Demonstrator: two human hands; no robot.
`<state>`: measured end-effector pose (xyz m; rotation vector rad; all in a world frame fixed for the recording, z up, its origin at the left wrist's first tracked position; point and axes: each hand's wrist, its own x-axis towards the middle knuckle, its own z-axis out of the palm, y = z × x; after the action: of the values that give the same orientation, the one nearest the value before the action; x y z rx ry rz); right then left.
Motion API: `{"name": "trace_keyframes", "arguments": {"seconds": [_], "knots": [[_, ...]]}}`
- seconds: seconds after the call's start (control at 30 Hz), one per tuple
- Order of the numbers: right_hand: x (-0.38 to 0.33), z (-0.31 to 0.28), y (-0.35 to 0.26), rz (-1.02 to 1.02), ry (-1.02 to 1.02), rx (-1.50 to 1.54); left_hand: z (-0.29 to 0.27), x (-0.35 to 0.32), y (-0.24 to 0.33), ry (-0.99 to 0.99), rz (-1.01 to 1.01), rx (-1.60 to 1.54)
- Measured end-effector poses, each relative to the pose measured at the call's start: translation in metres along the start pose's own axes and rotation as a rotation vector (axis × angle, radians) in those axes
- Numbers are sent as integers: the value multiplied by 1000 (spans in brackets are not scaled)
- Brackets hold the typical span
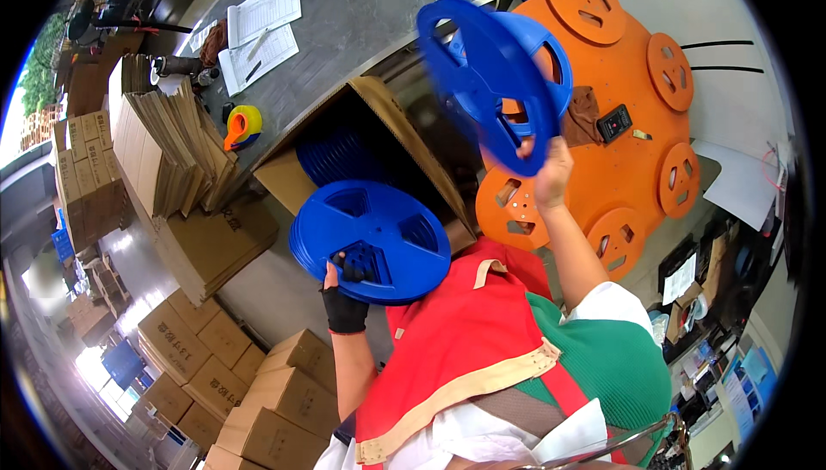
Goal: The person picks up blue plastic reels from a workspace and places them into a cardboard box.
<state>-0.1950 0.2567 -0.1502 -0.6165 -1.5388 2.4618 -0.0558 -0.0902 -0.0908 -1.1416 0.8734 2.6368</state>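
My left hand (pixel 346 298), in a black fingerless glove, grips a stack of blue plastic reels (pixel 400 229) through a cutout in the top one. The stack is in front of an open cardboard box (pixel 413 130), where more blue reels (pixel 340 159) stand in a row. My bare right hand (pixel 555 173) holds a single blue reel (pixel 482 83) by its lower edge, tilted and blurred by motion. Behind it, another blue reel (pixel 529 30) sits at the near left side of an orange round table (pixel 641 199), partly hidden by the held one.
Orange slotted discs (pixel 585 1) ring the orange table. A brown cloth (pixel 583 116) and a small black device (pixel 614 123) lie on it. Papers (pixel 265 18) and a tape roll (pixel 244 124) are on the grey worktable. Flattened cartons (pixel 168 143) and stacked boxes (pixel 284 418) stand left.
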Motion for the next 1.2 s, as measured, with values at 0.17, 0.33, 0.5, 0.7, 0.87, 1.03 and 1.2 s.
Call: {"name": "trace_keyframes", "arguments": {"seconds": [0.17, 0.33, 0.5, 0.7, 0.87, 1.03, 1.2], "knots": [[-18, 0, 10, 708, 181, 466, 32, 2, 4, 57, -20, 136], [-45, 0, 56, 1053, 18, 424, 34, 5, 2, -165, -12, -33], [-71, 3, 115, 348, -529, -930, 19, 6, 0, -99, -41, 138], [-129, 62, 141, 923, -1072, -670, 14, -1, -38, -214, -103, 466], [-124, 65, 172, 1229, -1120, -639, 2, 4, -54, -149, -240, 436], [-160, -13, 263, 904, -1221, -545, -21, 22, -64, -192, -352, 339], [-109, 13, 253, 1033, -1283, -227, -36, 32, -50, -95, -166, 310]]}}
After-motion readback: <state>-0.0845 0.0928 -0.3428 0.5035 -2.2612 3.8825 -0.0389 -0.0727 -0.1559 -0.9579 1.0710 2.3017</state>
